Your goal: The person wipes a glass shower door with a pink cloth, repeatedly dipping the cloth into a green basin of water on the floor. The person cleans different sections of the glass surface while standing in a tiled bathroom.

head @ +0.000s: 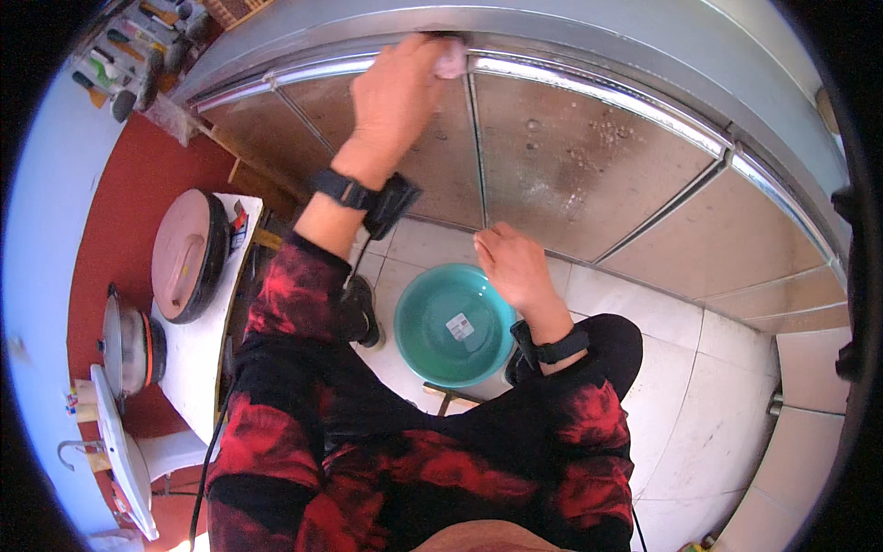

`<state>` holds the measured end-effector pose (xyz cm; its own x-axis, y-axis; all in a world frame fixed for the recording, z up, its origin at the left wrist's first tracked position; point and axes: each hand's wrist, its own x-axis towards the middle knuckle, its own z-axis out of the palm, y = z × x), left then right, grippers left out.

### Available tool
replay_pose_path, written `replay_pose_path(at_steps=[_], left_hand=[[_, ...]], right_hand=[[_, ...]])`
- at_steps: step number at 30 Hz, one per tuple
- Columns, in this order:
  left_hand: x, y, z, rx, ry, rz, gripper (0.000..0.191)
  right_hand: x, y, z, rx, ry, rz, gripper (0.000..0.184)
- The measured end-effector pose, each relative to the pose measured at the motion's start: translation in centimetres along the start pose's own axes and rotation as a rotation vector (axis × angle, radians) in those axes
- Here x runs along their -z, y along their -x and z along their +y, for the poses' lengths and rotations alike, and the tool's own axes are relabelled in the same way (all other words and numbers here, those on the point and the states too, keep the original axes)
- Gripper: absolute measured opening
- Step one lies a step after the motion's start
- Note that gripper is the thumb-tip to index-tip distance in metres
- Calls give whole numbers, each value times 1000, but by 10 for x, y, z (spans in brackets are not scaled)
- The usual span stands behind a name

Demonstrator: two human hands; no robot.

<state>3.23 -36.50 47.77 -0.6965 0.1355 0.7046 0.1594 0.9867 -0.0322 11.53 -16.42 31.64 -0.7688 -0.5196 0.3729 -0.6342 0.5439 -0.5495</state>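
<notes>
Stretched up and forward, my left hand (398, 93) presses a pale pink cloth (452, 61) to the shiny metal trim (593, 96) under the counter's grey edge. Part of the cloth is hidden by my fingers, and the hand is slightly blurred. Below the trim is a front of brown panels (552, 159); drops and foam-like spots sit on the middle one. My right hand (514, 265) hangs with curled fingers over the right rim of a teal plastic basin (441, 372). Nothing shows in that hand. A white label lies at the basin's bottom.
Left of me, a white table (186, 372) carries a round pan with a pink lid (183, 255) and a metal pot (127, 345). A white washbasin (124, 448) with a tap stands behind them. Utensils (131, 58) hang at upper left. White tiles (662, 400) cover the floor.
</notes>
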Motion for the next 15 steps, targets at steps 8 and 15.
replay_pose_path(at_steps=[8, 15], left_hand=[[4, -6, 20, -15, 105, 49, 39], [-12, -10, 78, -79, 135, 52, 41]], right_hand=[[3, 0, 4, -11, 14, 2, 18], [3, -1, -1, -28, 24, -5, 18]])
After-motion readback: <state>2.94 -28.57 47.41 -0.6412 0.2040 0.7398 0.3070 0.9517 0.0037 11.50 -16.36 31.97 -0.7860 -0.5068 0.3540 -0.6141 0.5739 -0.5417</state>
